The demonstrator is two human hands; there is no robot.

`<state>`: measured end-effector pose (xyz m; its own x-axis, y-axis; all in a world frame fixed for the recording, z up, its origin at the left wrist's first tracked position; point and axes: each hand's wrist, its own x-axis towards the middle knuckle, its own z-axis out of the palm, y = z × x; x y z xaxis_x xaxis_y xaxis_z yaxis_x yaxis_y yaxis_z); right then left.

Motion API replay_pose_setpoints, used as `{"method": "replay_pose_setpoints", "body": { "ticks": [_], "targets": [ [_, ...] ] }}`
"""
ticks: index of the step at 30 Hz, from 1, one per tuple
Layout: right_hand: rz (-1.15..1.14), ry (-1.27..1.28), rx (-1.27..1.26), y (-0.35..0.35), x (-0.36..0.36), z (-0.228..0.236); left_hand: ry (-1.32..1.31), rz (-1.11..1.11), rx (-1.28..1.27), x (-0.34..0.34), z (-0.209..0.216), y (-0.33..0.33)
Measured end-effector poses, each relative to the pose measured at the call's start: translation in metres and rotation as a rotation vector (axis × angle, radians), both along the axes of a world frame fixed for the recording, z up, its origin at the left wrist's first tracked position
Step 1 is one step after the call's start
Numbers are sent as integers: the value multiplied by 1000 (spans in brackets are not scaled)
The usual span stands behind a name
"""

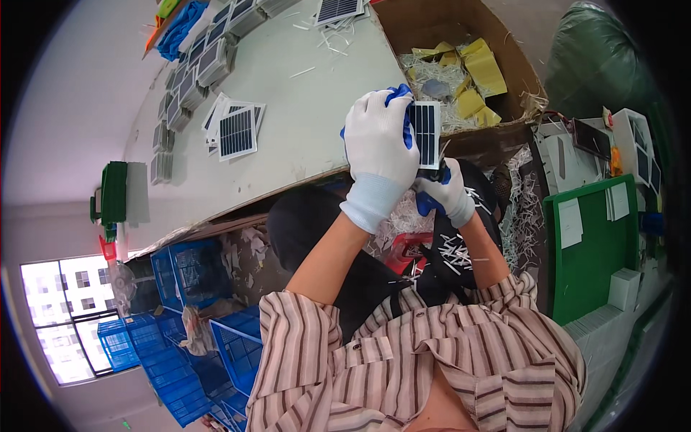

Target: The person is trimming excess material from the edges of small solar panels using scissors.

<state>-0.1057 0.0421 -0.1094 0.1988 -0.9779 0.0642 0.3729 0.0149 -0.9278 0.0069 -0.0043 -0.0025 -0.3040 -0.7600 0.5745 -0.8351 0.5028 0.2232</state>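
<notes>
My left hand (380, 140), in a white glove with blue palm coating, grips a small solar panel (426, 133) by its left side. The panel is dark with pale grid lines and a white border. Just below its lower edge, my right hand (448, 193), gloved the same way, is closed around a small dark tool, mostly hidden by the fingers; I cannot make out its kind. Thin white offcut strips (455, 253) lie on my dark trousers below the hands.
Ahead, a cardboard box (515, 43) holds white strips and yellow scraps. Loose panels (237, 132) and stacked panels (188, 90) lie on the pale table (302, 108). A green board (594, 248) stands at right; blue crates (176, 367) at lower left.
</notes>
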Motion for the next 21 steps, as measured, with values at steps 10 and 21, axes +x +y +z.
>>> {"method": "replay_pose_setpoints", "body": {
  "ticks": [10,21],
  "targets": [
    [-413,169,-105,14,12,-4,-3,36,33,-3,-3,2],
    [-136,-591,56,-113,43,-70,-59,-31,37,-5,-1,3]
  ]
}}
